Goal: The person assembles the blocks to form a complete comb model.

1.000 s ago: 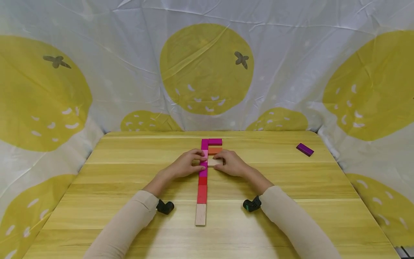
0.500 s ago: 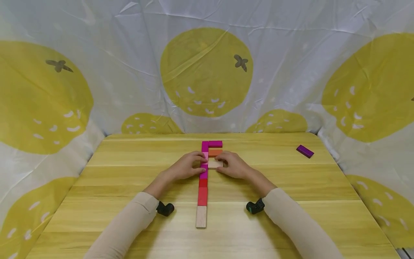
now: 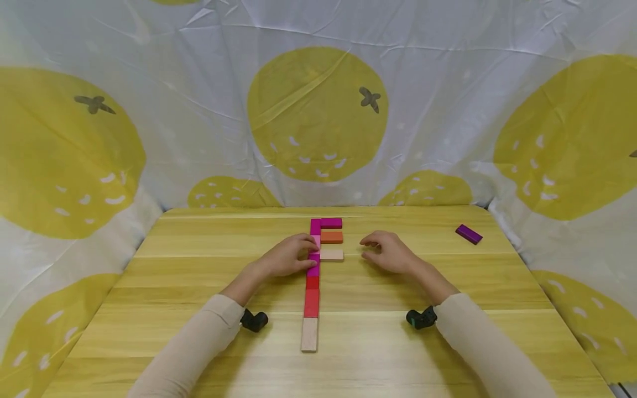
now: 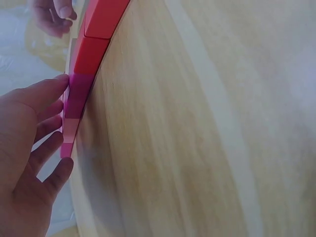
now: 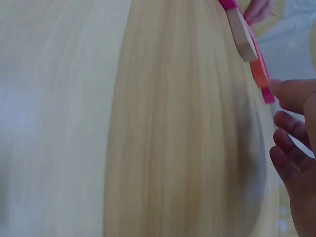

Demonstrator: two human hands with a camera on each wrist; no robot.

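Note:
A column of flat blocks lies down the middle of the table, from a natural wood block [image 3: 309,334] nearest me through a red block [image 3: 311,303] to magenta and pink ones. My left hand [image 3: 288,255] rests its fingertips on the column's upper part, over the pink block and a magenta block [image 3: 313,268]; its fingers look relaxed in the left wrist view. Three blocks branch rightward: magenta [image 3: 332,223], orange [image 3: 332,237] and pale wood [image 3: 332,255]. Right of the pale block, my right hand [image 3: 390,252] is held apart from it, fingers loosely bent, holding nothing.
A purple block [image 3: 469,234] lies by itself at the far right of the wooden table [image 3: 199,232]. Behind the table hangs a white cloth [image 3: 428,110] printed with yellow fruit. Black wrist cameras [image 3: 254,320] sit at both sleeves.
My right hand has let go of the pale wood block and moved to the right, away from it. The left hand keeps its place on the column.

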